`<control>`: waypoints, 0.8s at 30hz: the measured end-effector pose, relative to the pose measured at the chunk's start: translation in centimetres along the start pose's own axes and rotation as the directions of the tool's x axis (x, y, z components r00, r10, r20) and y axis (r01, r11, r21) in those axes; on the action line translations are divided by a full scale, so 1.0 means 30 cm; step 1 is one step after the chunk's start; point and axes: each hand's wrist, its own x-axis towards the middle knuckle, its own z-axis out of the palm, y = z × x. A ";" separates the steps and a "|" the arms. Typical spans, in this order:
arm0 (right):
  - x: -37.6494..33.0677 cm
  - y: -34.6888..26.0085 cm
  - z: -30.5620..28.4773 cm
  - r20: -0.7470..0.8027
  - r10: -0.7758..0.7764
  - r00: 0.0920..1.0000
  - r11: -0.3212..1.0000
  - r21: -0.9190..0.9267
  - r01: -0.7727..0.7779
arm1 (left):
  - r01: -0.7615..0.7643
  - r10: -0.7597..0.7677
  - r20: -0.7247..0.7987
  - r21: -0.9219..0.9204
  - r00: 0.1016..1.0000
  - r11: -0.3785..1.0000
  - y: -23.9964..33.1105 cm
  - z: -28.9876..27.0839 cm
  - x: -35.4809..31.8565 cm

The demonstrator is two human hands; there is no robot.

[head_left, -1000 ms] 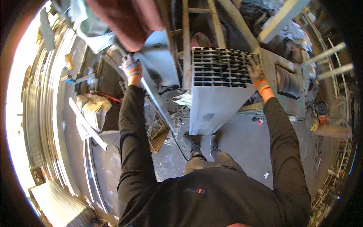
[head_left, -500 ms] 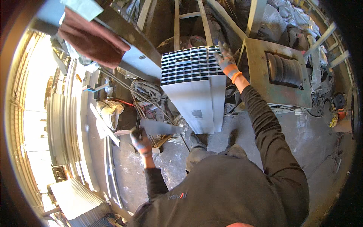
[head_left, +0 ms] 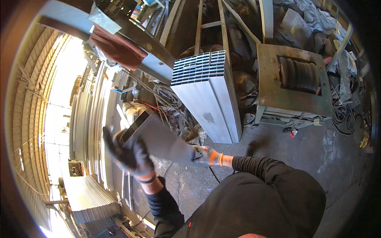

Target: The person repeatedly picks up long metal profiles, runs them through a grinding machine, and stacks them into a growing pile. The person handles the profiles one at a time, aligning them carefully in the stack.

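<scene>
A grey rectangular metal tube (head_left: 162, 139), somewhat blurred, lies slantwise in front of me, with a dark end at its upper left. My right hand (head_left: 208, 155), in a grey and orange work glove, is closed on its lower right end. My left hand (head_left: 137, 160), gloved alike, is beside the other end with fingers spread; motion blur hides how far it touches the tube. Ahead stands an upright stack of similar rectangular metal tubes (head_left: 210, 107), their hollow ends facing up in rows. Neither hand is on that stack.
Right of the stack stands a greenish metal machine (head_left: 293, 99) with a ribbed dark roller. A steel beam (head_left: 156, 65) with a brown cloth (head_left: 115, 47) over it is at the upper left. Long metal profiles (head_left: 85, 127) and corrugated sheets (head_left: 87, 194) lie left. Cables and scrap clutter the far floor.
My right hand has left the top of the stack and taken hold of the loose tube's near end. My left hand has spread its fingers, and the tube has come closer. The view has shifted.
</scene>
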 end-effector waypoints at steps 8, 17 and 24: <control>-0.475 -0.151 -0.107 -0.559 0.065 0.827 0.864 0.446 0.234 | 0.260 -0.243 0.557 0.050 0.794 0.964 -0.074 0.050 -0.981; -1.213 -0.087 -0.609 -0.970 0.194 0.149 0.977 0.177 -0.120 | 0.578 -0.838 0.524 0.640 0.154 0.506 0.423 -0.381 -2.149; -1.289 -0.085 -0.736 -0.944 -0.180 0.276 0.812 -0.302 -0.499 | 0.732 -0.797 0.578 0.463 0.177 0.499 0.537 -0.002 -2.184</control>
